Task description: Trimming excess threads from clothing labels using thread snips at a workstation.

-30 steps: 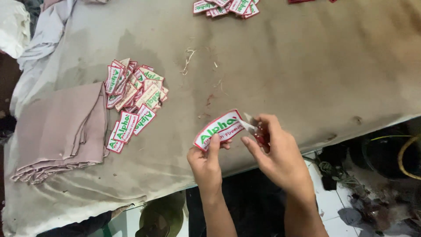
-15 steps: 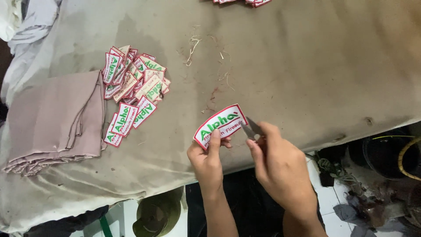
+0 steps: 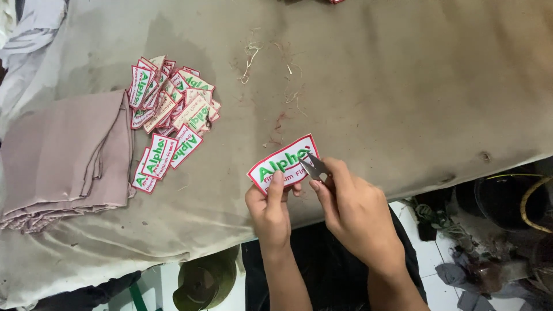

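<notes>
My left hand pinches the lower edge of a white embroidered patch with a red border and green lettering, held just above the table's near edge. My right hand grips small metal thread snips, whose blades rest on the patch's right end. A heap of several matching patches lies on the cloth-covered table to the left, apart from both hands.
Folded pinkish-beige fabric lies at the left of the table. Loose thread trimmings are scattered at the top middle. Below the table edge are a round green object and floor clutter with cables at the right.
The view has shifted, so the table contents sit lower and further right in frame. The snips' blades have moved from the patch's right edge onto its face.
</notes>
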